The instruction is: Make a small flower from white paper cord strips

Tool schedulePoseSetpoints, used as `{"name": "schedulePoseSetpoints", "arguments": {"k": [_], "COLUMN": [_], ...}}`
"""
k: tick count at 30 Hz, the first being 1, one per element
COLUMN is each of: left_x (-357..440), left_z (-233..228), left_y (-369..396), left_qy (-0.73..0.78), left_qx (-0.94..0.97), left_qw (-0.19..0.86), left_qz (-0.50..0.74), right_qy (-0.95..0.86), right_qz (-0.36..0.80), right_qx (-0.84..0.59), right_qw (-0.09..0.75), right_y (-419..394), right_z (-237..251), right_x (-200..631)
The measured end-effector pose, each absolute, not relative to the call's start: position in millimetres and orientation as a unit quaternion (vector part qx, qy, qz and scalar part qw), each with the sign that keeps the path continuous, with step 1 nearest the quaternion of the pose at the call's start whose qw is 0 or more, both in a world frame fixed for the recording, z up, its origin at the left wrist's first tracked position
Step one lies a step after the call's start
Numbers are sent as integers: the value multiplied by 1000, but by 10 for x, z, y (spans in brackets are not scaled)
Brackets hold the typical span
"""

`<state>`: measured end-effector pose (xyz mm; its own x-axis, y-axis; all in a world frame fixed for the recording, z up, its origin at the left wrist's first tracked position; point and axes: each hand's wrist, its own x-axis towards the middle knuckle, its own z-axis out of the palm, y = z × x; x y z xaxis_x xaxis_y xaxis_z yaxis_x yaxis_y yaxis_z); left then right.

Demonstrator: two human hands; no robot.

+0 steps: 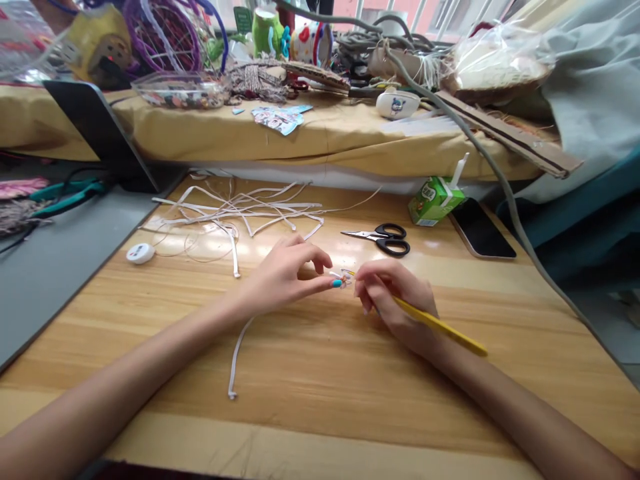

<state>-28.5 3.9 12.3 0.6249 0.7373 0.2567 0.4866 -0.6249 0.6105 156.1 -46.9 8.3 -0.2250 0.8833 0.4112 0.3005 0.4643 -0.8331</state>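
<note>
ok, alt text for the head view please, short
Two bare hands meet over a wooden table: the left hand pinches a small beaded piece, the right hand holds a yellow stick to it. Behind lie white strips, black scissors, a green drink carton and a phone.

a yellow stick (440, 325), black-handled scissors (383, 239), white strips (240, 213), a green carton (434, 199), a black phone (481, 229), pale striped wood tabletop (320, 373); the fingernail (337, 283) looks turquoise, perhaps painted.
</note>
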Motion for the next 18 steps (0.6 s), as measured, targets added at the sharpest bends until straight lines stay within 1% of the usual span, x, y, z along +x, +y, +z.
{"name": "schedulePoseSetpoints", "arguments": {"k": [3,5,9,14,18], "left_x": [-233,-204,-183,-210,-231], "left_z": [181,205,192,137,134], "left_y": [-52,-108,-148,-96,-71], "left_qy": [362,373,385,366,370], "left_qx": [815,786,755,717,710], "left_qw": [369,415,456,515,516], "left_qz": [263,266,272,295,304], "right_qy": [-761,-773,-769,-718,-714], "right_qz": [234,220,233,270,267], "right_qx": [-378,-367,-375,-409,-419], "right_qw": [473,469,463,494,493], "right_y": [-513,-517,-505,-510,-512], "right_z": [68,68,79,91,88], "right_x": [1555,1548,1527,1510,1516]}}
